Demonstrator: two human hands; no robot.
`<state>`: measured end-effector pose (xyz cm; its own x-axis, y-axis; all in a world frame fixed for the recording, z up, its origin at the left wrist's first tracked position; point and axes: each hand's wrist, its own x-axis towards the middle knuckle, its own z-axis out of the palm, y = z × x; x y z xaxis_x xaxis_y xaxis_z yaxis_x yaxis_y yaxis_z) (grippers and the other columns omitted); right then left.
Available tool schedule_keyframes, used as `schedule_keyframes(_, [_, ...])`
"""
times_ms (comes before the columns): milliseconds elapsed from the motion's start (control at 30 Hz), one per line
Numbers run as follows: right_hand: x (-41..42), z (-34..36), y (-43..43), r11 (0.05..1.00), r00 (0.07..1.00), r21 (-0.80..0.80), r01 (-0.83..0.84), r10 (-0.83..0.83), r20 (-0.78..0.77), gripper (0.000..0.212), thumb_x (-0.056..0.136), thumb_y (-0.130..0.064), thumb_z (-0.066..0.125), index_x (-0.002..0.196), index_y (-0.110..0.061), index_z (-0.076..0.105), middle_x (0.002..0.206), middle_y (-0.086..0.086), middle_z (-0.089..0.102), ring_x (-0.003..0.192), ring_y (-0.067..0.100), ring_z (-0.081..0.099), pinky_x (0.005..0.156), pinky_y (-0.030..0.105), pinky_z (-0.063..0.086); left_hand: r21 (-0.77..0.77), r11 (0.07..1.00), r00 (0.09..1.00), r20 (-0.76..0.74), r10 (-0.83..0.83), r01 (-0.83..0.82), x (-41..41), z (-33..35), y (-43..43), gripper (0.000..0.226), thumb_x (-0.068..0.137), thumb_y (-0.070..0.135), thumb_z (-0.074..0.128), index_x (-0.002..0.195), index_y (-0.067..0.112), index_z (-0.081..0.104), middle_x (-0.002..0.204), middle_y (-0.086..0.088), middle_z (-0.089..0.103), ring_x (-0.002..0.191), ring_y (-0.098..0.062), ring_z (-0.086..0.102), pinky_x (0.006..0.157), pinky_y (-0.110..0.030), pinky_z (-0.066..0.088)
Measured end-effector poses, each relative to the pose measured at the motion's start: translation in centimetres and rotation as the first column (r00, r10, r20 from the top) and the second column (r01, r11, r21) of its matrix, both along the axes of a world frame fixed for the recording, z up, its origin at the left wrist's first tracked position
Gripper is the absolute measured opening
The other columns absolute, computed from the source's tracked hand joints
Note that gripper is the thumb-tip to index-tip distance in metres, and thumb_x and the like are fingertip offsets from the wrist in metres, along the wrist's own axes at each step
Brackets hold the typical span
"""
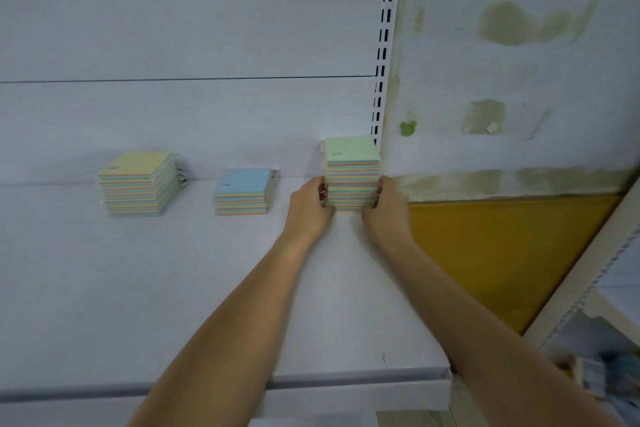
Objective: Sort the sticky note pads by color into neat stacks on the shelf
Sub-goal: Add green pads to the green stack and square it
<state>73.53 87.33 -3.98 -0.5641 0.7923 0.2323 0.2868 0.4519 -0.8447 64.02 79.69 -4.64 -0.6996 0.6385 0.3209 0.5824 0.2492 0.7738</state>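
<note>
Here, the tall stack of square sticky note pads with a pale green top sheet point(351, 173) stands right of centre in the frame, at the back of the white metal shelf point(173, 288) and just beside the white slotted upright point(384, 45).

The likeliest trouble is a skewed or toppling column. The grip sits on the lower half only, so the upper pads are free to slide if one side presses harder or if the stack is nudged quickly. The shelf's right end is close by, and a pad pushed that way could slip off it.

The stack lies directly between the two hands. The left hand point(310, 206) clasps its left face with curled fingers, and the right hand point(388, 204) grips the right face the same way. Both touch the pads low down, near the shelf surface.

Towards the left of the frame stand a shorter blue-topped stack of pads point(242, 191) and a yellow-topped stack of pads point(138, 182), well apart from each other and from the hands.
</note>
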Motion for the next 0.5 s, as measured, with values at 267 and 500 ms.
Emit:
schedule_keyframes(267, [0.13, -0.01, 0.09, 0.997, 0.998, 0.035, 0.063, -0.062, -0.034, 0.025, 0.094, -0.007, 0.037, 0.107, 0.0, 0.058, 0.102, 0.016, 0.064, 0.08, 0.019, 0.047, 0.055, 0.023, 0.021, 0.08, 0.997, 0.998, -0.062, -0.018, 0.023, 0.55, 0.3, -0.47, 0.029, 0.092, 0.008, 0.048, 0.118, 0.01, 0.062, 0.116, -0.009, 0.069, 0.104, -0.026, 0.066, 0.07, -0.009, 0.033])
schedule_keyframes(500, [0.15, 0.14, 0.03, 0.996, 0.994, 0.031, 0.079, -0.076, -0.083, 0.026, 0.097, -0.014, 0.036, 0.099, -0.001, 0.059, 0.086, 0.006, 0.056, 0.076, 0.019, 0.047, 0.053, 0.027, 0.026, 0.086, 0.996, 0.999, -0.039, 0.034, -0.031, 0.65, 0.47, -0.36, 0.03, 0.097, 0.024, 0.042, 0.112, 0.011, 0.065, 0.108, -0.01, 0.071, 0.1, -0.025, 0.065, 0.066, -0.015, 0.032])
